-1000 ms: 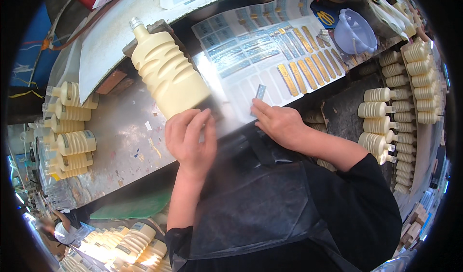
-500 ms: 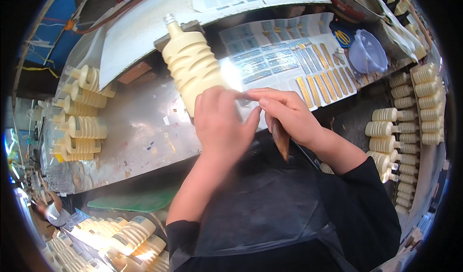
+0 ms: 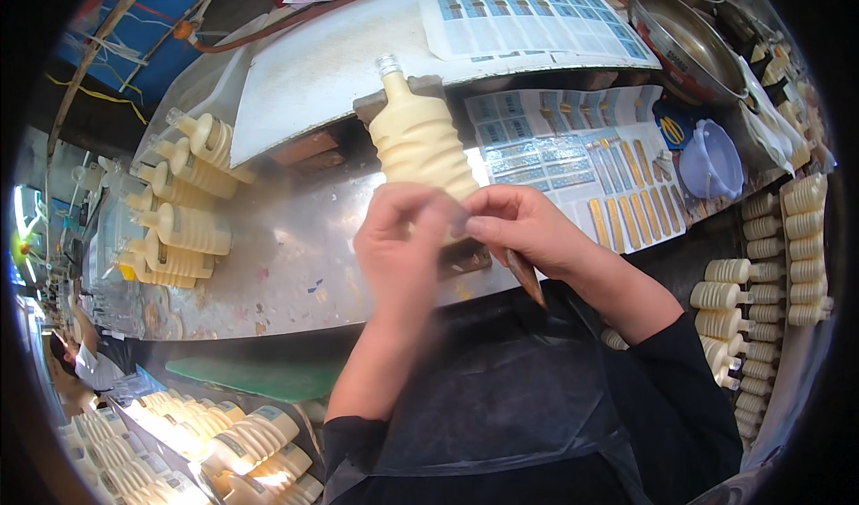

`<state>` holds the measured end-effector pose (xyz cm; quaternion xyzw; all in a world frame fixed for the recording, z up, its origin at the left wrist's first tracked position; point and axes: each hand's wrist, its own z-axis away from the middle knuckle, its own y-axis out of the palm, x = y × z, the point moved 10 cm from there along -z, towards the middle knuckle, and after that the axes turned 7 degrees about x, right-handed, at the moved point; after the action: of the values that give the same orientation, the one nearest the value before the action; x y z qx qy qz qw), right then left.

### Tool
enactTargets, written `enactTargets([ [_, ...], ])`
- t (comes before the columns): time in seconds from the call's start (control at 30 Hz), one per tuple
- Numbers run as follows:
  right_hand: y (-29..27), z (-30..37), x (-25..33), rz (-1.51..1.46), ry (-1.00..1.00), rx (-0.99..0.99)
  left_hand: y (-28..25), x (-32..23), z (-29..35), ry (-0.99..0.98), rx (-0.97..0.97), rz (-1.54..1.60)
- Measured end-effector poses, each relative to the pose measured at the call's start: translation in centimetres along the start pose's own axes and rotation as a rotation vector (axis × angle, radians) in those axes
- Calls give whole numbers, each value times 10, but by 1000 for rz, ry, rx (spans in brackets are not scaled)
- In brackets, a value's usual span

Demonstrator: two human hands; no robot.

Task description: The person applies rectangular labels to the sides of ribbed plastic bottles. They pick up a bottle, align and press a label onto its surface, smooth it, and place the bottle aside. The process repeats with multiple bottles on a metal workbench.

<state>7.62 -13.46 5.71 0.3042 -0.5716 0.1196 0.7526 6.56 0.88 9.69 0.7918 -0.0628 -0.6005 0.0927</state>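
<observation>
A cream bottle point(image 3: 419, 138) with a ridged body and a clear threaded neck lies over the bench, its neck end on a brown block point(image 3: 369, 110). At its near end, my left hand point(image 3: 398, 232) is curled, thumb toward fingers; motion blurs it, and whatever it pinches is hidden. My right hand point(image 3: 537, 232) meets it fingertip to fingertip. Held in the right hand is a brown, pointed, wooden-looking tool point(image 3: 526, 279), its tip down toward my apron. Beside the hands lies a label sheet point(image 3: 573, 205) with blue and gold strips.
Cream bottles point(image 3: 192, 228) stand clustered at the bench's left. More bottles fill the lower left point(image 3: 255, 438) and the right side point(image 3: 720, 297). A lilac bucket point(image 3: 711, 161) and a metal basin point(image 3: 684, 35) are at the back right. A white board point(image 3: 313, 67) lies behind the bottle.
The view has shifted, so the bench appears farther right and lower. My left fingers have curled in from a flatter pose over the bottle. The pointed tool stays in my right hand.
</observation>
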Motion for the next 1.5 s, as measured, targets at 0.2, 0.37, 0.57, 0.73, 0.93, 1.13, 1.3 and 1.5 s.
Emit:
enactTargets([
  [0.2, -27, -42, 29, 142, -84, -133, -33, 19, -27, -152, -207, 85],
  [0.37, -49, -83, 60, 428, -111, -181, -49, 46, -61, -228, -269, 96],
  [0.57, -64, -111, 59, 650, -69, -261, -66, 81, -76, -287, -318, 70],
  [0.73, -69, -113, 53, 603, -48, -265, -71, 98, -82, -291, -309, 232],
  [0.93, -68, -114, 49, 535, -60, -257, -61, 99, -88, -324, -173, 39],
  [1.13, -69, -115, 47, 491, -78, -246, -65, 106, -88, -342, -212, 200],
  [1.3, -70, -114, 48, 496, -75, -250, -57, 97, -89, -304, -159, 34],
  [1.5, -69, -113, 47, 509, -96, -274, -59, 101, -89, -357, -189, 68],
])
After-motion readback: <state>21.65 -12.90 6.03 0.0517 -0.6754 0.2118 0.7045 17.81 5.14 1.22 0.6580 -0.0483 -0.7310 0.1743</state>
